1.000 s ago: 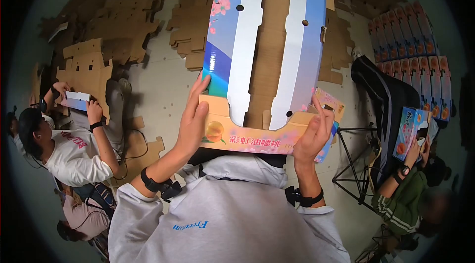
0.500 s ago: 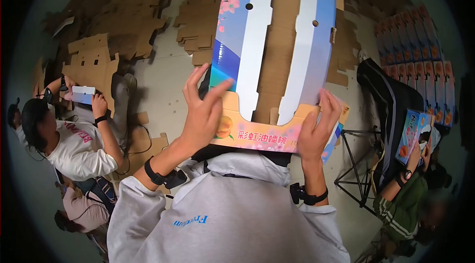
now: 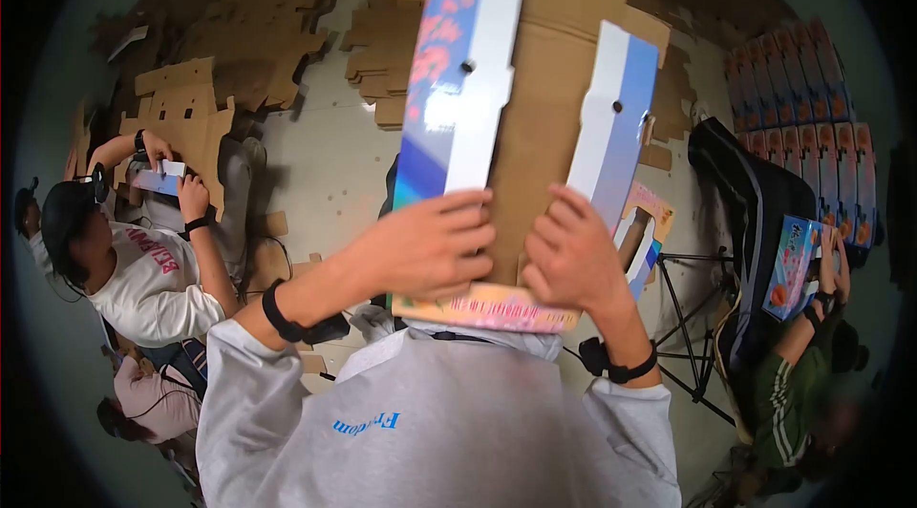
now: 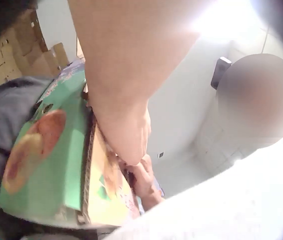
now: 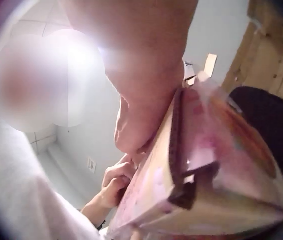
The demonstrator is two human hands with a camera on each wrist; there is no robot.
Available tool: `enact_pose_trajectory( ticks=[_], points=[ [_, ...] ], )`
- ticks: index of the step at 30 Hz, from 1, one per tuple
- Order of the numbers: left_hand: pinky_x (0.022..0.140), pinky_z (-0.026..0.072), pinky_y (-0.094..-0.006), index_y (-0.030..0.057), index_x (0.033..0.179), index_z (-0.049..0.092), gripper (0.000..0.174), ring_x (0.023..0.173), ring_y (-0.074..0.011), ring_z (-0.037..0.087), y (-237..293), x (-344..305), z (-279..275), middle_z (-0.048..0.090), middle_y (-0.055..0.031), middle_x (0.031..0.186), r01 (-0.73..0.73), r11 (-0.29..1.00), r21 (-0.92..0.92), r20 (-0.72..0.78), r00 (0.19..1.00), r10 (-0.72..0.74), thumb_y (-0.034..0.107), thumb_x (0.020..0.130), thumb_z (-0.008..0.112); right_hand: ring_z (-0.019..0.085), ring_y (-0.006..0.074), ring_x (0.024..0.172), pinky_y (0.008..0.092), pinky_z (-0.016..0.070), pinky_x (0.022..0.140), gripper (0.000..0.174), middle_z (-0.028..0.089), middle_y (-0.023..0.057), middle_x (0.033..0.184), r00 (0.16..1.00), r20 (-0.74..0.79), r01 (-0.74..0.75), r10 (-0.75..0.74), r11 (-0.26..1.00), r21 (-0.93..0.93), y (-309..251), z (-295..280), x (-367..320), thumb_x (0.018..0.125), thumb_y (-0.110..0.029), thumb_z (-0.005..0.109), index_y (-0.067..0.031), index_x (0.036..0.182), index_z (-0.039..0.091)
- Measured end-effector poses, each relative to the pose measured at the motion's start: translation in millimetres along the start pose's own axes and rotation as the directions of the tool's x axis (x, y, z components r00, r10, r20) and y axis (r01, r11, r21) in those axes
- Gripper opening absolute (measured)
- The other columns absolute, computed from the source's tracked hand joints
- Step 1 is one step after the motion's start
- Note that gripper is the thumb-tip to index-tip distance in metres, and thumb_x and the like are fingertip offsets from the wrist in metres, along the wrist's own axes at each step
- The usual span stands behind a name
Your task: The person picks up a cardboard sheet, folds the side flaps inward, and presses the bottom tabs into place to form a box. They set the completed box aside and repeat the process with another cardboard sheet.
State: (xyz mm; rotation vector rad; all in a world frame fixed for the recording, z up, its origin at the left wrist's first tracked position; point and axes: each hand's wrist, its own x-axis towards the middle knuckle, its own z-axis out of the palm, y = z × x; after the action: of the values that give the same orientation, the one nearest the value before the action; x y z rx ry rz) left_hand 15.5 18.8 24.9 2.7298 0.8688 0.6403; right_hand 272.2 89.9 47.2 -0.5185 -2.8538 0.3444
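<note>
A partly folded cardboard box (image 3: 540, 136) lies lengthwise in front of me, brown inside. Its blue side walls, edged with white flaps (image 3: 487, 116), stand along both sides. My left hand (image 3: 430, 245) grips the near end panel (image 3: 501, 309) from the left, fingers bent over its top into the box. From the right, my right hand (image 3: 576, 255) holds the same panel with curled fingers, its knuckles close to the left fingertips. In the left wrist view the green end face (image 4: 56, 145) carries a peach print. The right wrist view shows a pink corner (image 5: 221, 135) with a slot.
Flat brown cardboard sheets (image 3: 258, 50) cover the floor ahead and left. Finished boxes (image 3: 802, 145) stand in rows at the right, near a black tripod (image 3: 688, 317). One person (image 3: 143, 269) on the left and another (image 3: 788, 384) on the right handle boxes.
Both hands have moved inward from the panel's outer ends to its middle, fingers now over its top. The yellow printed panel shows as a narrower strip, and the box has shifted nearer.
</note>
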Motion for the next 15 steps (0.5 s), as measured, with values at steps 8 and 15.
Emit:
enact_pose_trajectory(
  ticks=[8,15],
  points=[
    [0.087,0.0487,-0.0317,0.0075,0.072,0.065,0.014,0.083,-0.0199,0.061,25.9,-16.9,42.2,0.063,-0.0036,0.076,-0.019,0.981,0.192,0.044,0.999,0.011,0.018,0.082,0.066,0.060,0.0244,0.074,0.0386,0.0541,0.097,0.034,0.056,0.0062,0.060,0.995,-0.099,0.008,-0.014,0.998,-0.069,-33.6,49.8,-15.8,0.088,-0.019,0.078,-0.0059,0.059,0.064],
    [0.072,0.0453,-0.0320,0.0093,0.059,0.055,0.028,0.072,-0.0196,0.058,38.4,-15.5,48.4,0.056,-0.0010,0.065,-0.047,0.965,0.259,0.045,0.998,0.037,0.015,0.083,0.069,0.059,0.0244,0.073,0.0400,0.0556,0.092,0.028,0.056,0.0054,0.065,0.997,-0.077,0.009,-0.011,1.000,-0.025,-44.8,51.0,-27.8,0.082,-0.015,0.080,-0.0075,0.062,0.063]
  ],
)
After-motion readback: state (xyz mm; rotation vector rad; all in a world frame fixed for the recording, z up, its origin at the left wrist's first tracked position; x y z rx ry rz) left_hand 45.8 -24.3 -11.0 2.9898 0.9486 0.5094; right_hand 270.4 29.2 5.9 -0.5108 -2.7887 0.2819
